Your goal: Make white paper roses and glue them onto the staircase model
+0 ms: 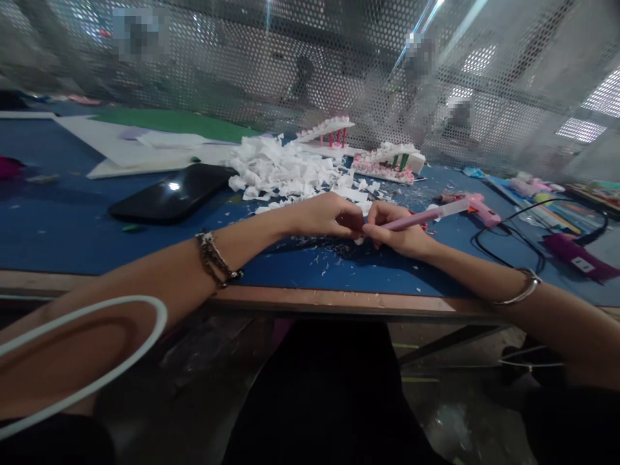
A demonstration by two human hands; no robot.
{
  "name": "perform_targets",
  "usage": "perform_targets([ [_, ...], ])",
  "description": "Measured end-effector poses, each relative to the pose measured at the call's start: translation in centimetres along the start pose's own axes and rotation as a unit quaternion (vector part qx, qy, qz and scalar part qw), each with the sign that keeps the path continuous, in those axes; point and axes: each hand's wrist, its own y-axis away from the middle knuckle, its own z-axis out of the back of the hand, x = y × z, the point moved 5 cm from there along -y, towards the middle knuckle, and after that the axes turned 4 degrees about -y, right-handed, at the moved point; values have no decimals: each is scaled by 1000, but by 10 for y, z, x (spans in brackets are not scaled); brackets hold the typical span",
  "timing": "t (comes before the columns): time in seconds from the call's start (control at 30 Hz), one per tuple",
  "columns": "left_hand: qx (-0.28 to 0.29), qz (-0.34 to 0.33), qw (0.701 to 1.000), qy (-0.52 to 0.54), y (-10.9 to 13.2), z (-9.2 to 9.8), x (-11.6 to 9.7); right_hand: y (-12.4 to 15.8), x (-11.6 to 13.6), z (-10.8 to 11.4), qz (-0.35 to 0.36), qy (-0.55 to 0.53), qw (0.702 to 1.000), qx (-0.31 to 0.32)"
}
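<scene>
My right hand point(400, 236) is closed around a slim pink pen-like tool point(421, 216), whose pale translucent end points up to the right. Its working tip is hidden among my fingers. Right against it, the fingers of my left hand point(329, 216) are bent together in a pinch; what they hold is too small and covered to name. A tiny white bit point(359, 241) shows just below the fingertips. Beyond both hands lies a heap of torn white paper pieces point(290, 168). Fine shavings point(322, 261) are scattered on the blue tabletop point(271, 274) under my hands.
A black phone point(172, 194) lies to the left, near white sheets point(121, 155) and a green sheet point(169, 123). Small staircase-like models point(332, 132) stand behind the paper heap. On the right are a pink glue gun point(482, 210), black cable point(513, 245) and a purple case point(581, 257).
</scene>
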Motion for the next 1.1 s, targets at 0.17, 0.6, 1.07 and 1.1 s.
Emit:
perform_targets([
  [0.17, 13, 25, 1000, 14, -1, 0, 4, -1, -2, -1, 3, 19, 1000, 16],
  [0.6, 9, 10, 1000, 29, -1, -1, 3, -4, -4, -4, 17, 4, 1000, 24],
  [1.07, 14, 23, 999, 32, -1, -2, 2, -3, -4, -3, 27, 13, 999, 33],
  [1.1, 16, 24, 999, 34, -1, -2, 2, -3, -4, -3, 25, 14, 999, 32],
])
